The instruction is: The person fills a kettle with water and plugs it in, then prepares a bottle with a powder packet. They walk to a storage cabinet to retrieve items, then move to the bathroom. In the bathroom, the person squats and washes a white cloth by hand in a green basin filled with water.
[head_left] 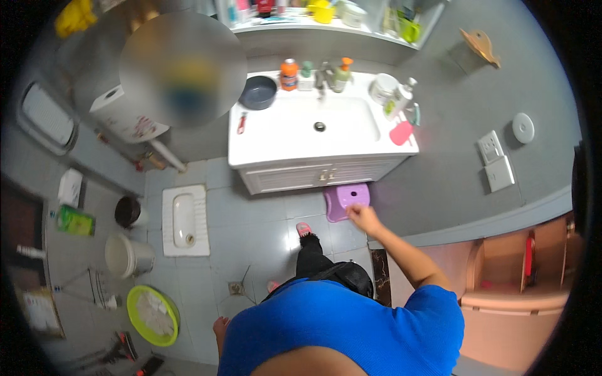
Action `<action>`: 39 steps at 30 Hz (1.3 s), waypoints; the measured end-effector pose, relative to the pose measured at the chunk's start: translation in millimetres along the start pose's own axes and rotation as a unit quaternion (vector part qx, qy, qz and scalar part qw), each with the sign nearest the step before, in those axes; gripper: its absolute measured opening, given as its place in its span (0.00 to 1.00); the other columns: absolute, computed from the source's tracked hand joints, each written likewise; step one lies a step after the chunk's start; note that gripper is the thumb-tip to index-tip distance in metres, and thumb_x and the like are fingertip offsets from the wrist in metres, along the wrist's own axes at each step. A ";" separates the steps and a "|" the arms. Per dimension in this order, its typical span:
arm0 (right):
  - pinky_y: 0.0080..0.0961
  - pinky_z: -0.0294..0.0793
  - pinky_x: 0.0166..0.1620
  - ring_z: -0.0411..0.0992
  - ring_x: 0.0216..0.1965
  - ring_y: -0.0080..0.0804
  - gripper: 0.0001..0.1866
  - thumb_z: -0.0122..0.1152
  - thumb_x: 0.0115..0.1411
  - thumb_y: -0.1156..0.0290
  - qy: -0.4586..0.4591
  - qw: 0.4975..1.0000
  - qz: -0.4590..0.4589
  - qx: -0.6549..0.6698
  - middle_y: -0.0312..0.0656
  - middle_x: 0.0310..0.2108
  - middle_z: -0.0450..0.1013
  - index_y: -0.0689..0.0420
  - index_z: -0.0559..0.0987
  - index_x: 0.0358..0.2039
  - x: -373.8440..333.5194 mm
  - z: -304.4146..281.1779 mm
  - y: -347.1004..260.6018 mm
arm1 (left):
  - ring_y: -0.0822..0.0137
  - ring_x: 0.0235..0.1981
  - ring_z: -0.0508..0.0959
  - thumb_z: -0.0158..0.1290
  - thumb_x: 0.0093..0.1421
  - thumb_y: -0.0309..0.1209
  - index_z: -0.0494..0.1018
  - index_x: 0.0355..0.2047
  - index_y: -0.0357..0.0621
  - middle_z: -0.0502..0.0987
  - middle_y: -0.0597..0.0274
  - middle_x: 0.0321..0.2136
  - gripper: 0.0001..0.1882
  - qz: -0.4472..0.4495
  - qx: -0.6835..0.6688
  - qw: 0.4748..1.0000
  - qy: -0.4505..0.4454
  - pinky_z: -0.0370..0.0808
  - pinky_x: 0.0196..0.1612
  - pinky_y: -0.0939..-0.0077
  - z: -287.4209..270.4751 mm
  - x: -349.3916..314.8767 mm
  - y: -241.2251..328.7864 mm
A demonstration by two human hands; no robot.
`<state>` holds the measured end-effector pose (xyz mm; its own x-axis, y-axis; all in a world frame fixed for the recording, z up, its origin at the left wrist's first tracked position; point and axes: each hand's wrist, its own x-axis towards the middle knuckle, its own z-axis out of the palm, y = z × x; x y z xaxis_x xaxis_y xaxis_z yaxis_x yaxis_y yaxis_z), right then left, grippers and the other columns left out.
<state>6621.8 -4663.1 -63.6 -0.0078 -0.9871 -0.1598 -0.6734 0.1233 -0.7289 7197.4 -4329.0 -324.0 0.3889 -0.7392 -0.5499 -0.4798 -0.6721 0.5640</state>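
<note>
Stool (340, 203), purple, stands below the white cabinet (282, 177), at about eleven o'clock from the right hand (363, 219), the nearer one, which overlaps its edge in this view; whether they touch cannot be told. Its long axis is unclear, being partly covered. From the left hand (221, 326) it lies well apart, between one and two o'clock. The right fingers curl narrow, seemingly empty; the left's grip cannot be told.
</note>
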 end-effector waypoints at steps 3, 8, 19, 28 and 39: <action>0.24 0.71 0.33 0.71 0.27 0.29 0.16 0.56 0.50 0.71 0.220 0.970 0.084 0.065 0.45 0.31 0.72 0.64 0.71 0.39 79.5 -78.6 106.4 | 0.60 0.30 0.73 0.47 0.56 0.35 0.68 0.38 0.39 0.73 0.58 0.28 0.14 0.067 0.053 0.994 -0.073 0.70 0.34 0.70 31.7 50.6 70.1; 0.30 0.63 0.48 0.65 0.45 0.39 0.39 0.63 0.43 0.63 0.375 0.893 0.224 0.109 0.53 0.47 0.63 0.64 0.57 0.53 174.3 -176.8 129.5 | 0.62 0.30 0.73 0.46 0.56 0.34 0.68 0.38 0.40 0.73 0.59 0.28 0.13 -0.195 -0.289 0.932 -0.103 0.70 0.34 0.72 81.3 82.0 207.3; 0.19 0.65 0.38 0.66 0.31 0.23 0.16 0.62 0.47 0.67 0.403 0.885 0.146 0.182 0.34 0.28 0.69 0.61 0.73 0.35 267.0 -229.3 203.0 | 0.66 0.29 0.73 0.46 0.56 0.32 0.69 0.37 0.40 0.73 0.61 0.28 0.11 -0.213 -0.260 0.935 -0.112 0.69 0.33 0.76 105.0 68.8 350.3; 0.15 0.65 0.34 0.65 0.29 0.18 0.14 0.58 0.53 0.68 0.398 0.880 0.055 0.254 0.35 0.29 0.70 0.64 0.74 0.36 233.8 -240.6 134.8 | 0.69 0.28 0.73 0.46 0.57 0.30 0.69 0.37 0.41 0.73 0.62 0.29 0.09 -0.184 -0.247 0.943 -0.123 0.69 0.32 0.79 95.9 100.0 358.9; 0.28 0.65 0.46 0.66 0.42 0.33 0.15 0.51 0.57 0.64 0.194 0.822 -0.114 0.523 0.42 0.37 0.69 0.62 0.68 0.39 222.8 -252.2 26.3 | 0.72 0.30 0.73 0.44 0.57 0.26 0.67 0.38 0.41 0.74 0.62 0.32 0.09 0.018 -0.194 0.964 -0.180 0.68 0.33 0.82 98.4 118.2 534.9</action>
<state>6415.9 -4905.5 49.5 -0.3420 -0.9298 0.1364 0.3128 -0.2495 -0.9165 6909.3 -4771.5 -147.9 0.0457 -0.7461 -0.6643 -0.1305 -0.6637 0.7365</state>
